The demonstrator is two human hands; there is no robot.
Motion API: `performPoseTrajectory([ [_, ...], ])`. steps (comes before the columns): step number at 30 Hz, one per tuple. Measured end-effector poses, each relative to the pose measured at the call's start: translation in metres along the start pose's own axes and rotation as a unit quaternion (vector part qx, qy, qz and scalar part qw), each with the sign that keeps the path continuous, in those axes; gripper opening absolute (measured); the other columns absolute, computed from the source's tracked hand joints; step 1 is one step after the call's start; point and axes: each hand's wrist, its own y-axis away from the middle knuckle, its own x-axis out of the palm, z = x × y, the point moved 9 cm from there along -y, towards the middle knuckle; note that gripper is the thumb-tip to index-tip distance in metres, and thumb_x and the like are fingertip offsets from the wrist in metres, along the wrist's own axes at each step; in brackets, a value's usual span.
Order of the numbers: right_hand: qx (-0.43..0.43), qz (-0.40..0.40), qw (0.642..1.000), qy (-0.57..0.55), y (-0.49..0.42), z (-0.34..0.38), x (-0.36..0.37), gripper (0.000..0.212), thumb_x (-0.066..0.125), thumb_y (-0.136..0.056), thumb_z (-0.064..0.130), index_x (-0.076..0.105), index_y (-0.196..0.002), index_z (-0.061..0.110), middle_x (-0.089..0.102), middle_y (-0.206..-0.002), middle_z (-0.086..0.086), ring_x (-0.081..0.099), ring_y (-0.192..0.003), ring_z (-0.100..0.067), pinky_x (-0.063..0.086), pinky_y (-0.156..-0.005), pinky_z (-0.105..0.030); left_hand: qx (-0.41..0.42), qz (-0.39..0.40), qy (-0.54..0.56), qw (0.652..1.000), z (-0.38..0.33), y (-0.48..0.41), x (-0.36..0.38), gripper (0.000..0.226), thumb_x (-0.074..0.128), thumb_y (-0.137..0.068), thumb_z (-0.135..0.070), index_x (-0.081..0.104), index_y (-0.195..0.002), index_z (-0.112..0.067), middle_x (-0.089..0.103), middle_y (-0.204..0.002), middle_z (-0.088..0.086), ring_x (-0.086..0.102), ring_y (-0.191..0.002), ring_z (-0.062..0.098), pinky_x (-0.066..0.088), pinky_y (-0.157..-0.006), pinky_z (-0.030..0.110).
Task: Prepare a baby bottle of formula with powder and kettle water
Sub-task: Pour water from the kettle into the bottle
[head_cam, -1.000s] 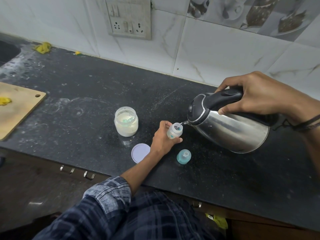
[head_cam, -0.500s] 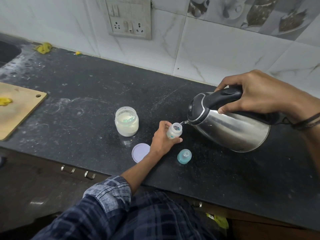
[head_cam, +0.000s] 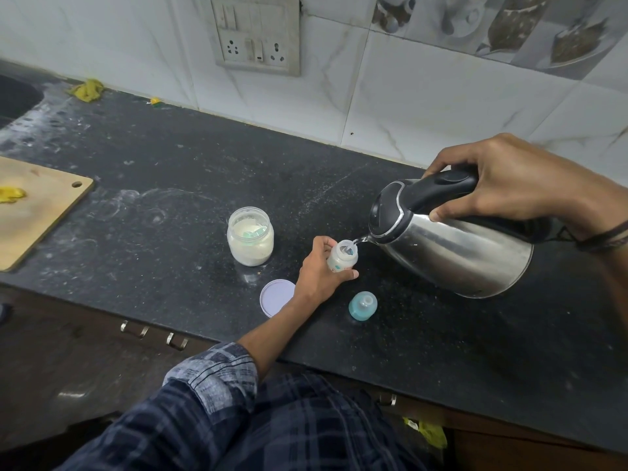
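Note:
My left hand grips a small white baby bottle standing open on the black counter. My right hand holds the black handle of a steel kettle, tilted left with its spout just over the bottle mouth. A thin stream of water runs from the spout into the bottle. An open jar of pale formula powder with a green scoop inside stands to the left of the bottle. The jar's white lid lies flat near my left wrist. The bottle's teal teat cap sits in front of the bottle.
A wooden cutting board with a yellow scrap lies at the left edge. A yellow cloth sits by the wall next to a sink. A socket panel is on the tiled wall. Drawer handles show below the counter edge.
Almost nothing differs: the kettle stays tilted over the bottle and has lifted very slightly. The left hand keeps its hold on the bottle.

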Motion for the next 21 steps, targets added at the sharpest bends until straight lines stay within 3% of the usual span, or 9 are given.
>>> performPoseTrajectory([
  [15, -0.001, -0.003, 1.0, 0.003, 0.0034, 0.0044, -0.0004, 0.042, 0.088, -0.067, 0.052, 0.068, -0.102, 0.04, 0.071, -0.076, 0.011, 0.063, -0.075, -0.009, 0.054, -0.074, -0.039, 0.0, 0.001, -0.001, 1.0, 0.0013, 0.0016, -0.001, 0.068, 0.093, -0.071, -0.024, 0.043, -0.117, -0.027, 0.063, -0.124, -0.005, 0.06, -0.117, 0.015, 0.05, -0.1, 0.036],
  [21, -0.001, 0.001, 1.0, 0.009, 0.0029, 0.0052, 0.001, 0.043, 0.086, -0.066, 0.053, 0.068, -0.103, 0.04, 0.072, -0.079, 0.007, 0.064, -0.076, -0.012, 0.055, -0.075, -0.04, 0.001, 0.0, -0.004, 1.0, 0.0022, 0.0017, -0.0014, 0.068, 0.093, -0.07, -0.025, 0.042, -0.116, -0.028, 0.063, -0.123, -0.005, 0.061, -0.115, 0.015, 0.051, -0.101, 0.04],
])
